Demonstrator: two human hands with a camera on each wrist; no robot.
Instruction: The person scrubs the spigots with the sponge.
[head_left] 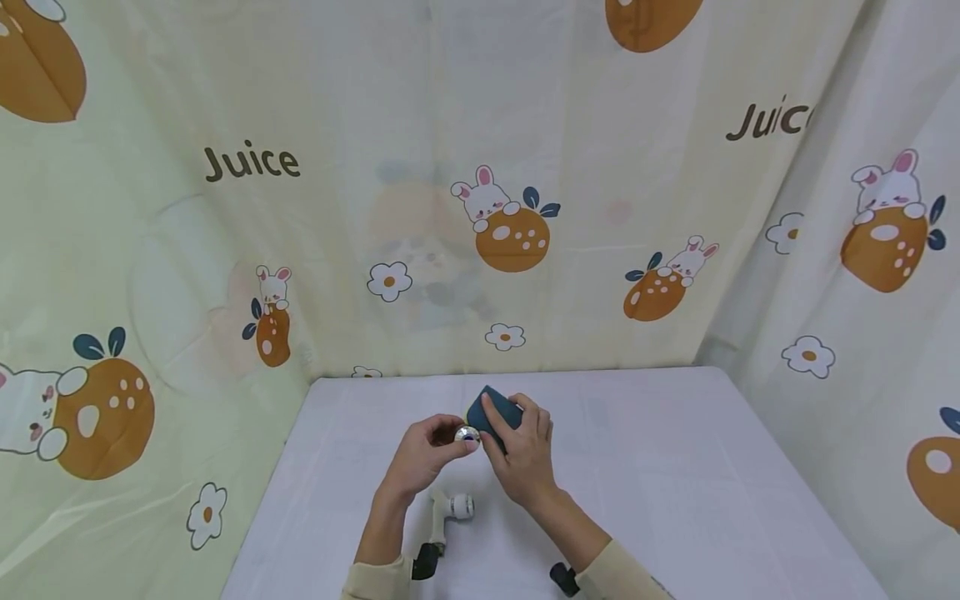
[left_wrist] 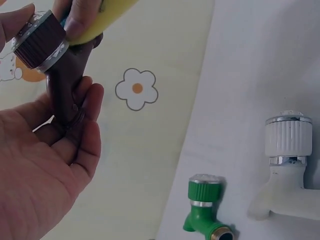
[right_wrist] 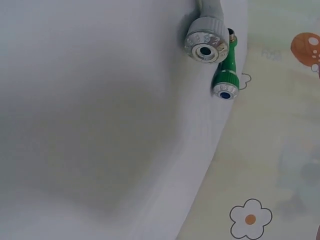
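The left-hand grip point(head_left: 429, 454) is curled round a dark brown tap point(left_wrist: 64, 75), raised over the white worktop point(head_left: 652, 467); the right-hand grip point(head_left: 522, 450) pinches a blue-and-yellow sponge point(head_left: 479, 413) against it. A white tap point(left_wrist: 289, 137) and green tap point(left_wrist: 205, 192) lie below.

**Reaching over a table point(head_left: 660, 483), in front of a curtain point(head_left: 337, 225)**

Holding a faucet point(left_wrist: 62, 82) in the left hand point(head_left: 422, 457), above the table. Holding a sponge point(head_left: 507, 407) in the right hand point(head_left: 527, 458), just right of that faucet and extending slightly behind it. Having a second faucet point(head_left: 459, 506) lying on the table, on the near side of the hands, between the forearms point(head_left: 387, 521). Having a third faucet point(left_wrist: 204, 197) lying near it, closer to the curtain. Facing the curtain hanging behind the table and along both sides.
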